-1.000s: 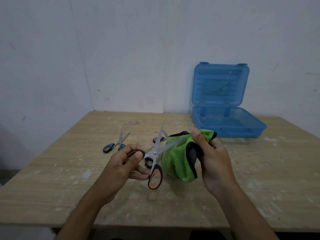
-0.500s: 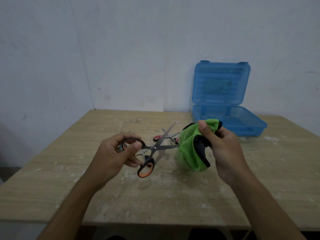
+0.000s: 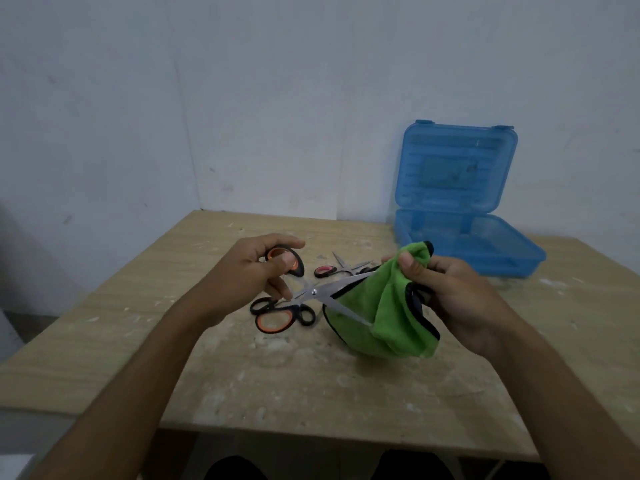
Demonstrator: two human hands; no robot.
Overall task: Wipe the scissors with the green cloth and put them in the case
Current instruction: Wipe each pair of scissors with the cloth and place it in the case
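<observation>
Both blade tips hidden in green cloth [image 3: 391, 306] gripped by right hand [image 3: 460, 299], left hand [image 3: 242, 275] gripping orange-handled scissors [image 3: 313, 292]

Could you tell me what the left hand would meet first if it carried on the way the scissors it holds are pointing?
Probably the green cloth: the left hand holds the orange-handled scissors open, blades aimed rightward, already reaching the cloth bunched in the right hand. Depth is hard to judge.
</observation>
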